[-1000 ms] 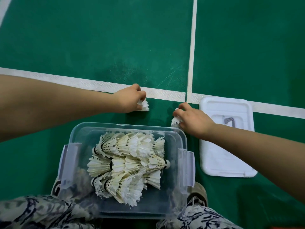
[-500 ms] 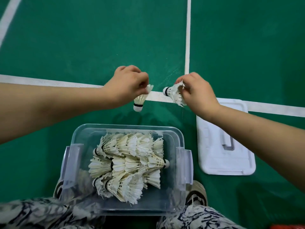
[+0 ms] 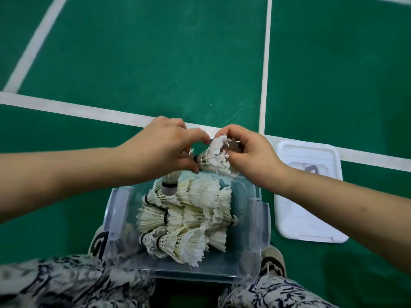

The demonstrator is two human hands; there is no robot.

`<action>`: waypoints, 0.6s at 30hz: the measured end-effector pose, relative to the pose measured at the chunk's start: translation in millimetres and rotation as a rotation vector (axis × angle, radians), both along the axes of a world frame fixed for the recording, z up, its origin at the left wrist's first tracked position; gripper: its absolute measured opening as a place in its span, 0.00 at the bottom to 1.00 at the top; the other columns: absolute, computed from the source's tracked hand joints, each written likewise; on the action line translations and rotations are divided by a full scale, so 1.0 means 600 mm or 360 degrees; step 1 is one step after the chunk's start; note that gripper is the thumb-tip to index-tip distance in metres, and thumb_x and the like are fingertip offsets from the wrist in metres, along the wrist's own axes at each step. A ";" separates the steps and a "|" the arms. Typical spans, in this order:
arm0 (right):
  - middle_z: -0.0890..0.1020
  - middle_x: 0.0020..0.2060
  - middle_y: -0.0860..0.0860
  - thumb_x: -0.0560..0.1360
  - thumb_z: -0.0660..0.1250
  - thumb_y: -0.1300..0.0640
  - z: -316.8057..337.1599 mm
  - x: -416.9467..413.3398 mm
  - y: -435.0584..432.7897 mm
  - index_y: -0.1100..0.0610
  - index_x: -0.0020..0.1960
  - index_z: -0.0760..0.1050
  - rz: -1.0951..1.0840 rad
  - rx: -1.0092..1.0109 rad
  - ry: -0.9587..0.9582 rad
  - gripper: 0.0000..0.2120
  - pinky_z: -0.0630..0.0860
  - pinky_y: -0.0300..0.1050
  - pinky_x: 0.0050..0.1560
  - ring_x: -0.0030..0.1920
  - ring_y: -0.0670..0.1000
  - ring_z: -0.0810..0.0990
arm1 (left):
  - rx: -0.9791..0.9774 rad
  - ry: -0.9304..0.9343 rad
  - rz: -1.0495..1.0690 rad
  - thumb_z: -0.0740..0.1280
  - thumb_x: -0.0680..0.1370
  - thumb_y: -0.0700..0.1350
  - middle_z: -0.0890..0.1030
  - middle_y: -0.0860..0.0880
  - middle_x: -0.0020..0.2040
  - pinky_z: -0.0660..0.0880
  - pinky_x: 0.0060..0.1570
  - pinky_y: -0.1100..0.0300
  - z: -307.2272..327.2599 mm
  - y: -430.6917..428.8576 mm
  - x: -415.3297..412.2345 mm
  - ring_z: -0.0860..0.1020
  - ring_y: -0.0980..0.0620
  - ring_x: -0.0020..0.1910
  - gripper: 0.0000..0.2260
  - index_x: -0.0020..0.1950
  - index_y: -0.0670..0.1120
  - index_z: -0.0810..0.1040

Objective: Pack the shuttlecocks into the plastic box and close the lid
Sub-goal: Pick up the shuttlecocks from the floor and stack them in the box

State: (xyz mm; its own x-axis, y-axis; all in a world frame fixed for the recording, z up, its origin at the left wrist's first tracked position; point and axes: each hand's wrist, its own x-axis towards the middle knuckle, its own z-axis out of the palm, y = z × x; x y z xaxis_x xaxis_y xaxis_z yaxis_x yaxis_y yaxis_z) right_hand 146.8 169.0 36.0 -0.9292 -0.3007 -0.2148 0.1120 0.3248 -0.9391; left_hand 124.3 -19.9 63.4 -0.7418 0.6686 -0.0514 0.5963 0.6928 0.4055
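Being held above the far edge of the clear plastic box [image 3: 255, 230], a frayed shuttlecock [image 3: 213, 158] is being gripped by the right hand [image 3: 251, 154]. A second shuttlecock [image 3: 170, 181] is being grasped by the left hand [image 3: 164, 147]. Packed shuttlecocks [image 3: 186, 218] are lying inside. Beside the box's right edge, the white lid [image 3: 309, 196] is lying on the floor [image 3: 155, 63].

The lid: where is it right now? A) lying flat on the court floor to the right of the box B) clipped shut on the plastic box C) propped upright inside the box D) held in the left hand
A: the white lid lies flat on the green floor right of the open plastic box, while both hands are busy with shuttlecocks above it.
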 end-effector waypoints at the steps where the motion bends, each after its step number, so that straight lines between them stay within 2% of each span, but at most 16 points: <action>1: 0.76 0.29 0.43 0.69 0.65 0.60 0.001 0.004 -0.003 0.46 0.38 0.72 -0.0003 -0.0014 0.0001 0.09 0.68 0.33 0.33 0.29 0.39 0.71 | -0.0009 -0.0044 -0.0012 0.75 0.65 0.50 0.70 0.54 0.32 0.61 0.33 0.63 0.003 -0.002 0.005 0.67 0.51 0.36 0.21 0.56 0.48 0.77; 3: 0.76 0.30 0.43 0.67 0.65 0.57 -0.001 0.012 -0.008 0.46 0.37 0.73 -0.0026 -0.0032 0.0005 0.06 0.70 0.35 0.35 0.31 0.40 0.72 | -0.0101 -0.0193 0.0014 0.73 0.66 0.53 0.70 0.54 0.34 0.60 0.34 0.67 0.002 -0.003 0.014 0.67 0.52 0.38 0.22 0.58 0.50 0.76; 5: 0.77 0.30 0.41 0.66 0.63 0.57 -0.005 0.021 -0.011 0.46 0.37 0.73 -0.0049 -0.0042 -0.0015 0.06 0.70 0.38 0.37 0.32 0.41 0.72 | -0.0256 -0.0366 0.0018 0.71 0.68 0.55 0.68 0.55 0.36 0.59 0.35 0.60 -0.004 -0.002 0.024 0.65 0.54 0.40 0.23 0.60 0.51 0.73; 8: 0.77 0.30 0.38 0.65 0.62 0.56 -0.016 0.034 -0.013 0.45 0.38 0.73 -0.0003 -0.0017 -0.0082 0.06 0.69 0.36 0.36 0.31 0.40 0.72 | -0.0333 -0.0535 0.0020 0.69 0.70 0.55 0.68 0.54 0.37 0.58 0.37 0.62 -0.017 -0.002 0.038 0.70 0.52 0.43 0.21 0.60 0.50 0.73; 10: 0.79 0.33 0.41 0.66 0.65 0.49 -0.024 0.035 -0.009 0.45 0.40 0.75 0.0057 -0.0014 -0.0146 0.03 0.72 0.41 0.38 0.34 0.43 0.74 | -0.0341 -0.0603 0.0024 0.69 0.71 0.55 0.67 0.55 0.36 0.57 0.36 0.63 -0.026 -0.005 0.045 0.70 0.52 0.41 0.19 0.59 0.50 0.73; 11: 0.79 0.35 0.43 0.66 0.67 0.46 -0.026 0.032 -0.004 0.45 0.40 0.76 0.0067 -0.0009 -0.0166 0.05 0.74 0.45 0.40 0.36 0.45 0.75 | -0.0343 -0.0618 0.0028 0.69 0.71 0.54 0.66 0.56 0.35 0.57 0.36 0.63 -0.029 -0.007 0.048 0.69 0.53 0.41 0.18 0.58 0.49 0.73; 13: 0.80 0.36 0.44 0.69 0.69 0.45 -0.032 0.021 0.008 0.44 0.41 0.77 0.0045 0.0021 -0.0197 0.04 0.75 0.47 0.46 0.39 0.45 0.76 | -0.0364 -0.0628 0.0039 0.68 0.72 0.54 0.67 0.55 0.36 0.56 0.35 0.63 -0.035 -0.010 0.052 0.67 0.54 0.40 0.18 0.57 0.49 0.73; 16: 0.79 0.39 0.42 0.74 0.65 0.50 -0.046 0.002 0.020 0.46 0.45 0.76 0.0145 0.0340 -0.0106 0.02 0.74 0.40 0.46 0.39 0.39 0.76 | -0.0362 -0.0650 0.0033 0.68 0.72 0.54 0.67 0.55 0.36 0.57 0.36 0.63 -0.044 -0.013 0.056 0.66 0.55 0.39 0.17 0.57 0.49 0.73; 18: 0.79 0.42 0.44 0.74 0.66 0.49 -0.060 -0.007 0.020 0.48 0.49 0.75 0.0322 0.0654 -0.0053 0.05 0.71 0.40 0.46 0.42 0.40 0.75 | -0.0354 -0.0679 0.0010 0.69 0.71 0.54 0.66 0.57 0.35 0.58 0.37 0.63 -0.049 -0.013 0.059 0.66 0.55 0.39 0.17 0.57 0.50 0.73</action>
